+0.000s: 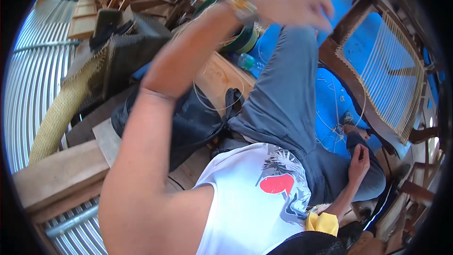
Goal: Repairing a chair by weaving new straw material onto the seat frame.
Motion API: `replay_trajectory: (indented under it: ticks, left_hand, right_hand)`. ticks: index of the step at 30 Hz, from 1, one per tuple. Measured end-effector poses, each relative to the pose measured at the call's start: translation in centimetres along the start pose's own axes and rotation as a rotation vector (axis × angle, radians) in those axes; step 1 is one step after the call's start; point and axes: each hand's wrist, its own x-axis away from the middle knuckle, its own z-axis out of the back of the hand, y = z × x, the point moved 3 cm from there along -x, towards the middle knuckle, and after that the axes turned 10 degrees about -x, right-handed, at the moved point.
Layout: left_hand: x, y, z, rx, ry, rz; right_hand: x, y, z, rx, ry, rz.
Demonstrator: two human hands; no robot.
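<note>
Strand loop [218, 109] hangs slack under the left forearm, in front of the black bag [196, 118]; keep it off the bag straps, a snag there would likely kink it

Left hand [289, 1] is up high, blurred, fingers part curled; can't tell if they pinch the strand. If pulling, I'd make it one long smooth draw, palm clear of the frame, no jerk

Blue sheet [325, 113] under the frame has scraps on it; worth keeping the free end out of them

Chair frame [347, 76] stands tilted at the right, just beyond the right knee. Looks like cane stringing: strands [384, 89] cross the opening side by side, bunched toward its right, a gap on the left where blue shows through. Next runs should go parallel, same spacing, flat, equal tension; slack ones will probably sag later

Right hand [359, 158] is low by the right knee, apart from the frame, fingers loosely bent, thumb near the tips; can't tell if anything's in them. Best use: pin the last run at the rail while the left draws
</note>
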Motion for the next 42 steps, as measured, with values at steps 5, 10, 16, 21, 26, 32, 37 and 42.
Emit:
replay_trajectory:
  ticks: [5,10,16,21,26,32,37,42]
  left_hand:
    - [11.4,-11.7,10.2,-0.196,0.09,0.551]
    - [20.7,-26.5,-3.0,-0.38,-0.296,0.784]
    - [16.8,-34.7,-16.3,0.74,0.316,0.916]
    - [23.2,-45.6,-15.4,-0.183,0.045,1.161]
    - [20.2,-37.3,-25.0,0.242,-0.083,1.36]
    - [23.0,-40.4,-26.8,0.535,0.28,1.409]
    - [24.3,-41.1,-23.0,0.144,0.345,1.446]
    - [24.6,-43.2,-18.0,0.526,0.585,1.161]
  right_hand:
    - [-1.1,-0.1,-3.3,0.094,-0.206,-0.029]
    - [1.9,1.2,-1.1,0.138,-0.096,0.007]
    - [3.3,1.2,7.1,0.344,0.188,-0.032]
    - [4.2,1.0,8.8,0.277,0.334,-0.099]
    - [6.9,0.4,8.9,0.379,0.355,-0.059]
    - [5.0,-0.9,8.7,0.273,0.237,-0.058]
    - [1.5,-2.6,7.7,0.351,0.211,0.037]
    - [2.6,-2.0,7.3,0.476,0.295,0.094]
